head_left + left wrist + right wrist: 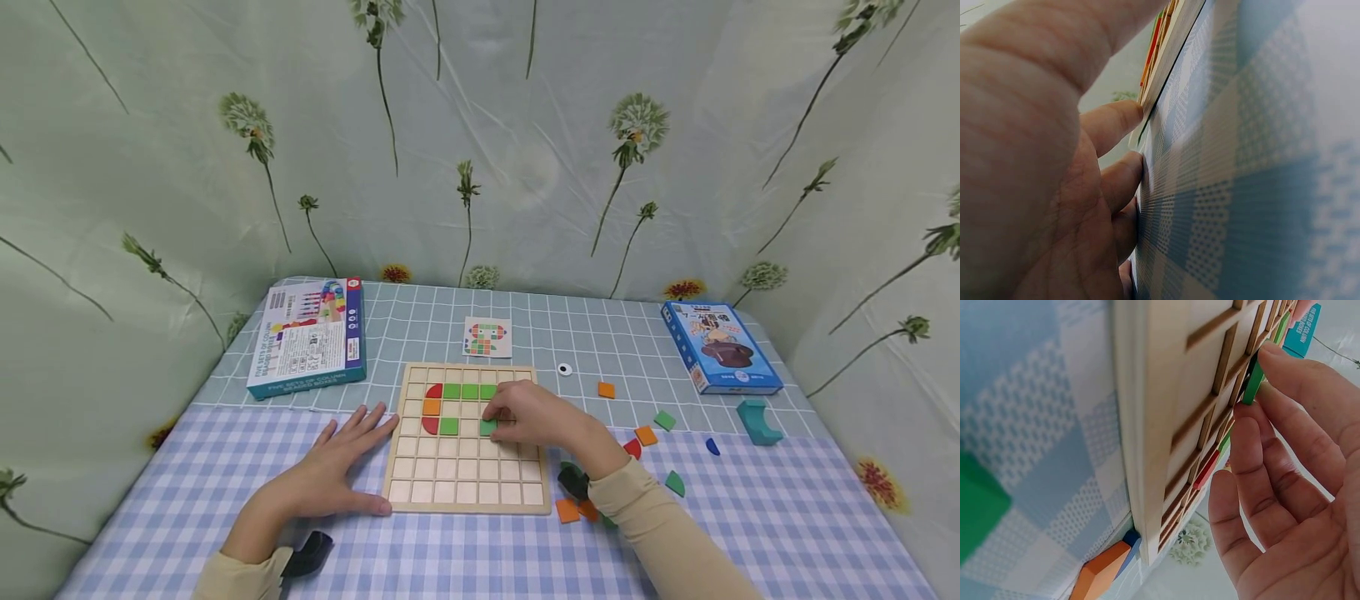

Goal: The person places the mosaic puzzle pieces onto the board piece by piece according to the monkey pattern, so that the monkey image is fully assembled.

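Observation:
A wooden grid board (468, 492) lies on the checked cloth. My right hand (536, 414) pinches a green square tile (1254, 381) between thumb and fingertips, low over a cell in the board's right half. Left of it on the board are a green square (448, 427), an orange square (431, 407) and red rounded pieces (430, 426). Several green squares (469, 391) run along the row above. My left hand (335, 467) rests on the cloth with fingers spread, thumb and a fingertip right at the board's left edge (1159, 81).
A pattern card (488, 337) lies behind the board. Loose orange (567, 511), green (664, 420), red and blue (712, 447) pieces lie to the right, with an eye disc (564, 369). Boxes stand back left (307, 337) and back right (722, 347), the latter near a teal curved block (758, 422).

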The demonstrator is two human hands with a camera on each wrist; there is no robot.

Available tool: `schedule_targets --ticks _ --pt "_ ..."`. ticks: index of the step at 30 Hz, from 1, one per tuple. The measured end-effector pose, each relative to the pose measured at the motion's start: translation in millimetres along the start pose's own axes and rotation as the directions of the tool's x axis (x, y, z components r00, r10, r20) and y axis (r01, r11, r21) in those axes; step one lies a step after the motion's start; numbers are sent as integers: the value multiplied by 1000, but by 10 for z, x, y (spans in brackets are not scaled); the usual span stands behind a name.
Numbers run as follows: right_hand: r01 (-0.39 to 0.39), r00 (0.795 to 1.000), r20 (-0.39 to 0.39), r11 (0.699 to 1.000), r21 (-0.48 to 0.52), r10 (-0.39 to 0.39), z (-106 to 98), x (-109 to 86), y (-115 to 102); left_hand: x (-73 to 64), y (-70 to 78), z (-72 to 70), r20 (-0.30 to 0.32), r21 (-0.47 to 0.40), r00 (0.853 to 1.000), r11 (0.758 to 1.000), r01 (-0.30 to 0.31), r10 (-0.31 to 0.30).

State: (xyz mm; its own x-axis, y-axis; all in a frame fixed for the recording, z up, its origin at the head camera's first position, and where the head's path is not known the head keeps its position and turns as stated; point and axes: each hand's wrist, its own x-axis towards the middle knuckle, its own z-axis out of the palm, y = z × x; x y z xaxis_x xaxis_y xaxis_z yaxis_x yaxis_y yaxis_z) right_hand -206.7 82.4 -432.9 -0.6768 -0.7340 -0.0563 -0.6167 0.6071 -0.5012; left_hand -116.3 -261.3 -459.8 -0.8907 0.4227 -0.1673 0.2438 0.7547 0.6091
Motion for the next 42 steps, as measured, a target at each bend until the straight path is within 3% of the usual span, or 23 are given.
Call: schedule_targets --ticks 18,32,42 --pt "-20 1000 -8 1000 -13 20 -89 -93 -28 7 -24 10 -15 25 1000 1000 -11 11" --pt "-108 993 -41 994 -16 107 -275 -489 135 3 1 13 -9 8 1000 1000 -5 5" --pt "-266 962 -60 964 25 267 -517 -974 340 7 -8 11 -5 10 1000 1000 -1 1"
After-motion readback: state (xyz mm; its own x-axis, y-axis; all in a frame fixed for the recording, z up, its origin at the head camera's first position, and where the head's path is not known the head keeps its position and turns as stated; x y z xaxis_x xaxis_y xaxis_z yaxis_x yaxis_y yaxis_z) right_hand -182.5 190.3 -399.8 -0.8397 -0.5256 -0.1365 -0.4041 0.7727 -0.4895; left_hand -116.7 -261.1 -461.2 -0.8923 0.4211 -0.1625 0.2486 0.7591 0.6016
